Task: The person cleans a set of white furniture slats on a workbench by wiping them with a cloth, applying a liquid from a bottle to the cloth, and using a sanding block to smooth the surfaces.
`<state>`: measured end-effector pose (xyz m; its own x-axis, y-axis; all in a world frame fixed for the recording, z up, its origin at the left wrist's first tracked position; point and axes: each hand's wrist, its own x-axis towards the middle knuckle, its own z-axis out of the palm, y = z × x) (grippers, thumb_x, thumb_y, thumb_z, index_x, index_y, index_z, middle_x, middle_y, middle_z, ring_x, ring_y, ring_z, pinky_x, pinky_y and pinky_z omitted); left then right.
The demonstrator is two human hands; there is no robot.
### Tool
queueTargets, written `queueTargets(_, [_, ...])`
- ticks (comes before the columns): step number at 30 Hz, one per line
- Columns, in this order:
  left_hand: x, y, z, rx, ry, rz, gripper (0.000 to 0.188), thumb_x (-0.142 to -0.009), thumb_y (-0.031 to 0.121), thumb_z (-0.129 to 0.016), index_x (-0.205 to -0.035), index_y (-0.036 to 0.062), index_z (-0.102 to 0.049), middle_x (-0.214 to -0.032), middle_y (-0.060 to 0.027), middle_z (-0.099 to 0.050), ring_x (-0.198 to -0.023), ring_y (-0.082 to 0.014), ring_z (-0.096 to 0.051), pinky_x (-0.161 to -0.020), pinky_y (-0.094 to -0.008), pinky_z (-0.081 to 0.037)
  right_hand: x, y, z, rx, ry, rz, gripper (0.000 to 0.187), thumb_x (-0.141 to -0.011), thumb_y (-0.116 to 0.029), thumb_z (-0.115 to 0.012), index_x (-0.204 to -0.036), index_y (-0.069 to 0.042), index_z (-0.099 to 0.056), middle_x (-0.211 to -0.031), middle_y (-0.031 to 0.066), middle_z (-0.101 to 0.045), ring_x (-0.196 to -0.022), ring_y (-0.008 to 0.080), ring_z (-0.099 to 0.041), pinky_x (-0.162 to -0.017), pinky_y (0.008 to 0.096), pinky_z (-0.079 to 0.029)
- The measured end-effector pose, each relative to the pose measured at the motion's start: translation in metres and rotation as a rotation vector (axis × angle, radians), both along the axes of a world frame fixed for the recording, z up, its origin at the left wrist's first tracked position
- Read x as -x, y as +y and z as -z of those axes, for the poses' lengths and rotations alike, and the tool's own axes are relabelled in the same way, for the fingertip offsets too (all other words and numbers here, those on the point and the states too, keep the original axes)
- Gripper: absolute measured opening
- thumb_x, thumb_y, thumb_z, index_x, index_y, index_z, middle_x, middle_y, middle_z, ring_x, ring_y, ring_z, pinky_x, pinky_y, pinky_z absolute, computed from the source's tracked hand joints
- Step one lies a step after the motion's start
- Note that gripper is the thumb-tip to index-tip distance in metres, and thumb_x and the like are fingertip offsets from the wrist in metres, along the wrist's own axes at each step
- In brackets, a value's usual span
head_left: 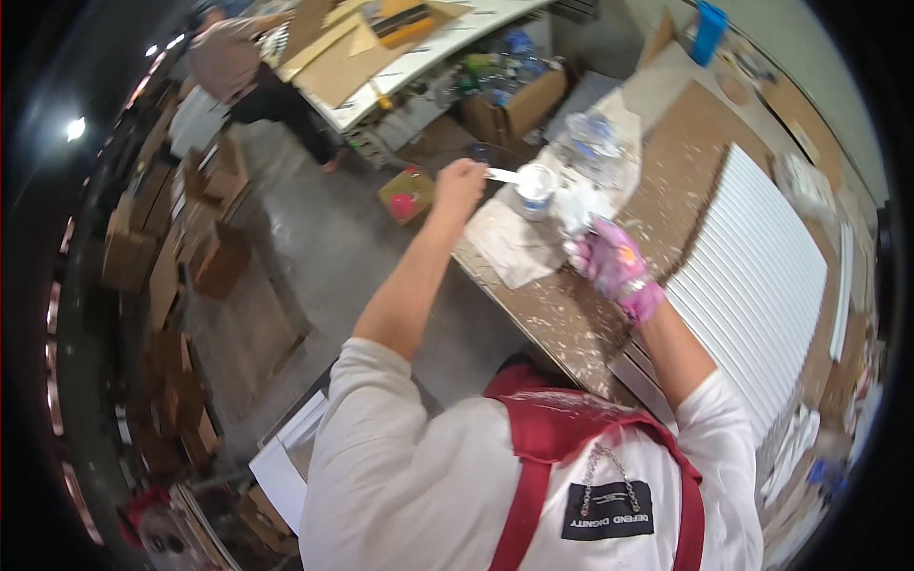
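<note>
My bare left hand (461,190) is closed round the end of a white stick-like spatula (503,175). The spatula's far end reaches the rim of a small white tub (535,202) with white paste at its mouth and a blue band round it. My right hand (617,266), in a stained pink glove, is closed just to the right of the tub. Something whitish and blurred (577,209) shows at its fingertips; I cannot tell what it is. A pale smeared cloth (505,249) lies beneath the tub on the brown worktable (562,328).
A white ribbed panel (752,285) lies on the table at right. Clear crumpled plastic (590,143) sits behind the tub. A box of bottles (519,109) stands beyond. Cardboard boxes (214,257) line the left floor. Another person (228,67) works at the far bench (400,67).
</note>
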<state>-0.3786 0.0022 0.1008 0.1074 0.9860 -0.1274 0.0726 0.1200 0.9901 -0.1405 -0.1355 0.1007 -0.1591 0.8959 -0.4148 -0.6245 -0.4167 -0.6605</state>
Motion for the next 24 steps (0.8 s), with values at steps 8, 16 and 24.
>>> queueTargets(8, [-0.013, -0.047, -0.016, 0.249, -0.389, -0.075, 0.016, -0.088, 0.017, -0.055, -0.073, 0.0148, -0.051, -0.064, 0.0035, -0.046, -0.055, -0.0074, -0.043, -0.049, -0.0219, -0.034, 0.020, 0.024, 0.015, -0.003, 0.368, 0.026, 0.028, -0.093, -0.031, -0.057, -0.109, -0.008, -0.055, -0.088, 0.0065, -0.064, -0.074, 0.0198, -0.061, -0.065, 0.0321, -0.051])
queueTargets(16, [-0.001, -0.058, 0.011, 0.354, -0.610, -0.072, 0.023, -0.091, 0.021, -0.060, -0.072, 0.0129, -0.050, -0.063, 0.0030, -0.048, -0.053, -0.0084, -0.044, -0.048, -0.0241, -0.035, 0.034, 0.008, 0.002, -0.004, 0.300, 0.073, 0.027, -0.092, -0.032, -0.056, -0.102, -0.007, -0.055, -0.076, 0.0036, -0.058, -0.067, 0.0185, -0.055, -0.062, 0.0317, -0.049])
queueTargets(24, [-0.009, -0.056, 0.004, 0.129, -0.496, -0.181, 0.023, -0.091, 0.016, -0.052, -0.069, 0.0157, -0.045, -0.061, 0.0047, -0.041, -0.051, -0.0073, -0.038, -0.047, -0.0227, -0.032, 0.012, 0.010, 0.014, 0.151, 0.520, -0.065, 0.032, -0.091, -0.032, -0.060, -0.098, -0.001, -0.058, -0.082, 0.0083, -0.064, -0.073, 0.0217, -0.061, -0.067, 0.0324, -0.052])
